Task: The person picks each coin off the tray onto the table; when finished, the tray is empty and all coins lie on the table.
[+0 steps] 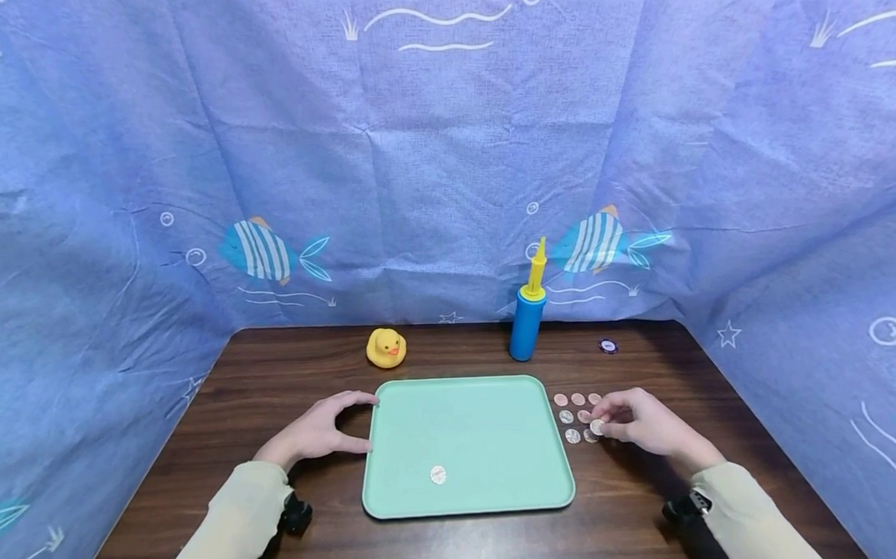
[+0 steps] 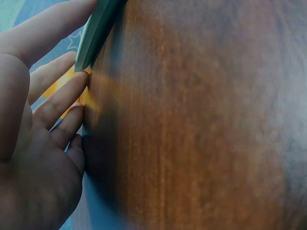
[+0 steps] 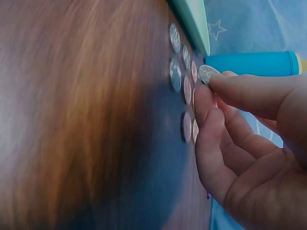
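At the back of the dark wooden surface (image 1: 199,424) you have a yellow rubber duck (image 1: 386,348), left of centre. To its right, well apart, a blue pump with a yellow nozzle (image 1: 528,313) stands upright. Further right a small dark chip (image 1: 608,346) lies flat. Behind and to both sides hangs a blue cloth (image 1: 443,163) printed with striped fish.

A: Which items cannot be read?
B: Coin (image 1: 437,475) on tray (image 1: 461,412): face too small. Chip (image 1: 609,346): markings too small.
A: Wrist views?
B: Table (image 2: 201,124) blurred; duck (image 2: 86,98) mostly hidden behind left hand (image 2: 33,143); pump (image 3: 249,63) cut off.
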`<state>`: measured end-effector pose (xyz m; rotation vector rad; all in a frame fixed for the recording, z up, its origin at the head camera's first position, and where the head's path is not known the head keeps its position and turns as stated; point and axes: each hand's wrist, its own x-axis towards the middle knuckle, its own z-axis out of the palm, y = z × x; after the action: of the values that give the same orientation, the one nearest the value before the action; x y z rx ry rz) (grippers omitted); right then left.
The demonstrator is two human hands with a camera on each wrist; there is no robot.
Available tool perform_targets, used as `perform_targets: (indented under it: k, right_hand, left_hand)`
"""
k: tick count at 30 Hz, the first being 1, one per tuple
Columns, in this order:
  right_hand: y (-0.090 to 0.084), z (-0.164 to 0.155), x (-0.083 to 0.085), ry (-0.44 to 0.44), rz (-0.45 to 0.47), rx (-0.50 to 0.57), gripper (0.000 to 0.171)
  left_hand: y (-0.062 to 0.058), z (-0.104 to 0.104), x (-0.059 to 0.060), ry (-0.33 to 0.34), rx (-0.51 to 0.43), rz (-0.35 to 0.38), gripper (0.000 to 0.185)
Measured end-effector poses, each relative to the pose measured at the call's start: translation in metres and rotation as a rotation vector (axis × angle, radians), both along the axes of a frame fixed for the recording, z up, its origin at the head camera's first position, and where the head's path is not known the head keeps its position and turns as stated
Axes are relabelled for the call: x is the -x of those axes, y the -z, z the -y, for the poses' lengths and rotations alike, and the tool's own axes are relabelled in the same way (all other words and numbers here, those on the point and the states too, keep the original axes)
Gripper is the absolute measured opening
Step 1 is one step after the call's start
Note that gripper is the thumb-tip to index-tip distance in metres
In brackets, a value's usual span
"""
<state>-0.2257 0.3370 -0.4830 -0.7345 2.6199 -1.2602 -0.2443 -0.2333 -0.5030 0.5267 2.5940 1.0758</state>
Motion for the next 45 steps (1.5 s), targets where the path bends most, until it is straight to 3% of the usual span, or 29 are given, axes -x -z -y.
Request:
perform_targets:
  k: [11,23,45]
  right_hand:
    - [0.007,-0.013,-0.005,0.033,-0.092,-0.077,0.013]
    - [0.014,-0.011,-0.008,0.125,-0.170,-0.211,0.022]
    - [0.013,-0.010,-0.008,0.143,-0.180,-0.256,0.020]
  left_hand:
    - [0.000,0.001,0.000,-0.010,-0.004,0.007,0.074]
    - [-0.001,0.001,0.000,-0.013,-0.003,0.007,0.073]
    - [0.003,0.001,0.001,-0.004,-0.002,0.001,0.072]
